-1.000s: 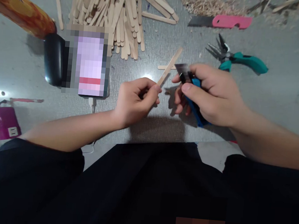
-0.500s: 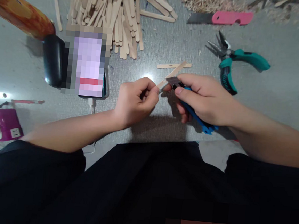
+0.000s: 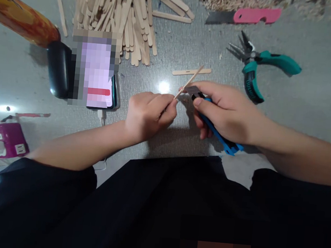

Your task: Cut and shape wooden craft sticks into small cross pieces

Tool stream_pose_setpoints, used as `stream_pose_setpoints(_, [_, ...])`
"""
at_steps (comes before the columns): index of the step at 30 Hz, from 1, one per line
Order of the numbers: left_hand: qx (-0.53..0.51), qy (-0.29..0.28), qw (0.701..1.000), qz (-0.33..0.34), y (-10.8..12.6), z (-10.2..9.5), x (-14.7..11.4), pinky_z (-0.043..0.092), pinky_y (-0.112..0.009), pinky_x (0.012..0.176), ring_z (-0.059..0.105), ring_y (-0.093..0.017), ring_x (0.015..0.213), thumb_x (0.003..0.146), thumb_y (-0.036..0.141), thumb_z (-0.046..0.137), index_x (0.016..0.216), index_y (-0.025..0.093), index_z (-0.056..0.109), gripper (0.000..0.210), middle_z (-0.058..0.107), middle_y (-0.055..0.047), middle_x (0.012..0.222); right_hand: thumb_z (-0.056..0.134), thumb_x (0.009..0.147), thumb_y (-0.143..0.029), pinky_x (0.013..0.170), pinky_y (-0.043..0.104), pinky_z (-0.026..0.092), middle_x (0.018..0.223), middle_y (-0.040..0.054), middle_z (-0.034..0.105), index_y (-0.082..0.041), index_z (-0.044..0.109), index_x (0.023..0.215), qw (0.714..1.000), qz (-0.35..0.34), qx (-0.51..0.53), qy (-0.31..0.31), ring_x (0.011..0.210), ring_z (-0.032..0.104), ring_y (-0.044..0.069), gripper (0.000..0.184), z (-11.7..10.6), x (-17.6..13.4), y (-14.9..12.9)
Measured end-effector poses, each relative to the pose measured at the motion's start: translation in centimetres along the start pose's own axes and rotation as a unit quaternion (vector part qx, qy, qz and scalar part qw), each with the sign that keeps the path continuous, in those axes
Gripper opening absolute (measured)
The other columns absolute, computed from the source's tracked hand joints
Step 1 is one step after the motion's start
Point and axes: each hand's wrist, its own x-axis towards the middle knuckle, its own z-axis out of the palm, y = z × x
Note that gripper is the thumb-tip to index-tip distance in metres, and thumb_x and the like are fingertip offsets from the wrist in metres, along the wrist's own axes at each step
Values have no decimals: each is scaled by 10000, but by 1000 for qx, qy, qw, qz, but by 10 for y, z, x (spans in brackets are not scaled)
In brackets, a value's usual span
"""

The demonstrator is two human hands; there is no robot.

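— Your left hand (image 3: pixel 152 111) has rolled over since half a second ago, so the stick (image 3: pixel 190 81) in it now shows its narrow edge; your right hand (image 3: pixel 227 114) has barely shifted.

— How are your fingers set?

— Your left fingers (image 3: pixel 171 111) are clamped on the stick's near end, holding it slantwise over the counter (image 3: pixel 209 50). Your right fingers (image 3: pixel 203 104) are closed around the blue cutter (image 3: pixel 215 131), its blade (image 3: pixel 193 91) just beside the stick. Whether the two touch, I can't tell.

— What might go wrong for you?

— A slip, I'd judge. If the wood gave suddenly, the blade could run on into your left fingertips. Edge-up, that thin stick could also twist in your pinch, or split if you pressed too hard.

— Anything in your way?

— A loose stick (image 3: pixel 178 72) lies just beyond; from your view, the held one's far tip crosses it. Farther off are the pile of sticks (image 3: pixel 133 24), the pink-handled knife (image 3: pixel 256 16) with its blade out, and the spread pliers (image 3: pixel 278 61). Your phone (image 3: pixel 98 95) and its cable (image 3: pixel 101 115) lie near your left forearm (image 3: pixel 94 141).
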Motion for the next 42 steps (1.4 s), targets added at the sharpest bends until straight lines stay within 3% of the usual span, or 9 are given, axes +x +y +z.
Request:
stream_pose_setpoints(4, [32,-7,999,32,-2,1,-1,345,-363,590,578,-150,536,1154,302,562,802,221,773,418,674,-23,605,633,1166,-321,396,285,478,635,-81,670,-280,717,1191,1000,-3,17,-9,412,645,166,97,2,0,3])
stream_pose_setpoints(7, [41,-14,998,34,-3,1,-3,339,-357,590,574,-148,531,1159,304,543,800,212,773,436,668,-28,597,672,1178,-407,400,286,468,617,-74,682,-277,743,1187,999,1,42,-25,401,627,163,148,2,1,4])
stream_pose_setpoints(14, [-16,-74,996,-37,0,-4,-4,435,-322,632,691,-153,628,1165,346,561,964,209,856,383,798,-50,734,648,1203,-445,356,280,478,601,-44,708,-257,771,1133,995,30,79,-58,364,611,168,235,-1,4,-4])
stream_pose_setpoints(24, [-107,-98,984,-104,2,-6,0,521,-297,668,761,-152,695,1202,403,562,1018,230,855,386,825,-33,767,680,1164,-509,381,323,483,633,-21,713,-252,741,1109,989,88,104,-65,371,606,185,269,-6,6,-5])
stream_pose_setpoints(29, [-151,-111,976,-111,2,-7,4,518,-275,648,706,-124,612,1194,362,586,947,221,828,374,774,-1,683,676,1164,-375,366,296,464,639,-30,713,-248,703,1082,979,90,164,-79,372,598,168,154,-4,7,-6])
stream_pose_setpoints(33, [-179,-124,966,-141,4,-9,6,513,-263,646,693,-114,586,1199,390,597,925,212,828,400,750,6,650,634,1143,-277,353,250,437,629,-38,691,-229,683,1113,966,143,204,-70,375,597,150,75,-4,7,-14])
stream_pose_setpoints(42, [-232,-88,951,-186,0,-3,3,533,-250,617,715,-111,590,1195,431,641,927,198,855,415,783,-12,685,643,1150,-281,368,253,438,621,-23,697,-221,690,1122,966,156,196,-58,373,608,158,81,-5,6,-21])
